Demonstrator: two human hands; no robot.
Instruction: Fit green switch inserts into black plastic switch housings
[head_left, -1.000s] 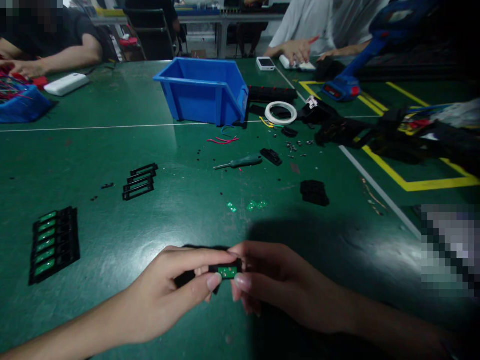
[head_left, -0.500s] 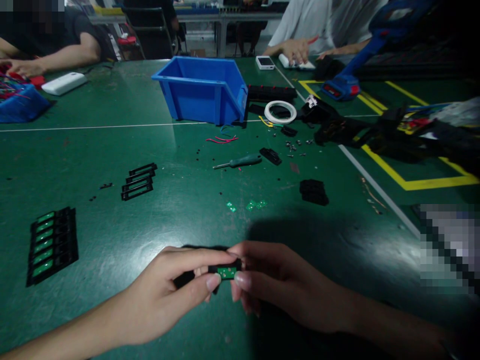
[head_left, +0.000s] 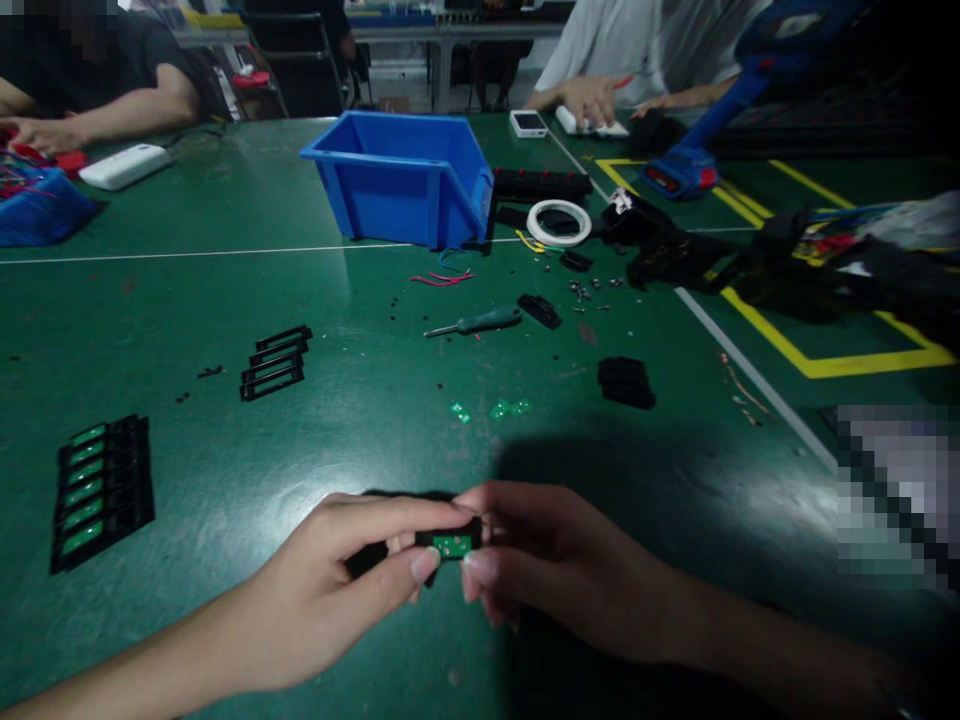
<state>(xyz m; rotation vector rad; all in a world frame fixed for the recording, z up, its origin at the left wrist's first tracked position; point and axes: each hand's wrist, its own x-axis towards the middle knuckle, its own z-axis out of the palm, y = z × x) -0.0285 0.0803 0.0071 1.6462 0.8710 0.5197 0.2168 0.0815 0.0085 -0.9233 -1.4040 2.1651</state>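
Observation:
Between my two hands is a small black plastic housing with a green circuit board [head_left: 452, 546] set in it. My left hand [head_left: 352, 570] pinches its left end with thumb and forefinger. My right hand [head_left: 555, 565] grips the right end, its thumb by the board's edge; the far side of the housing is hidden by my fingers. Beyond my hands lie a few small loose green boards [head_left: 510, 409]. A row of black housings with green boards [head_left: 101, 490] sits at the left, and several black frames [head_left: 274, 364] lie nearer the middle.
A screwdriver [head_left: 480, 321], loose screws [head_left: 581, 290] and black parts [head_left: 626, 382] lie ahead. Farther back stand a blue bin [head_left: 397, 190], a white ring of tape [head_left: 559, 223] and a blue power tool [head_left: 690, 165]. Two people sit across the table, their hands at its far side.
Almost nothing differs. My right thumb has shifted very slightly left along the board's edge; both hands keep their hold on the housing.

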